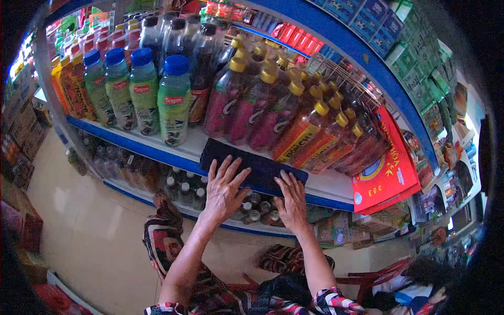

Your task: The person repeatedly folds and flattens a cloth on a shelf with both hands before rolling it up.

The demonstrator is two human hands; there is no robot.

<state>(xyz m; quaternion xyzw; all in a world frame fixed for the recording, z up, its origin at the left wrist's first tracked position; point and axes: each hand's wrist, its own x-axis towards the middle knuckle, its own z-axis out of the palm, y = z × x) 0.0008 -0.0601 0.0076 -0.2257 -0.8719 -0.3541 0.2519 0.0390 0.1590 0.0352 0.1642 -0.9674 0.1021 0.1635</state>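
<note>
A dark folded cloth (257,161) lies along the front edge of a white shelf with a blue rim (134,144). My left hand (226,189) rests on the cloth's left part, palm down with the fingers spread. On its right end lies my right hand (290,197), its fingers also apart and flat. Behind the cloth stand bottles with yellow caps and purple labels (265,113). Green bottles with blue caps (174,102) are to the left, and orange-labelled bottles (304,136) to the right.
A red box (386,168) stands at the shelf's right end. Small bottles (185,189) fill the lower shelf. Green packs (415,68) sit on the upper right shelf. At the lower right are a red chair (362,281) and part of another person (415,289).
</note>
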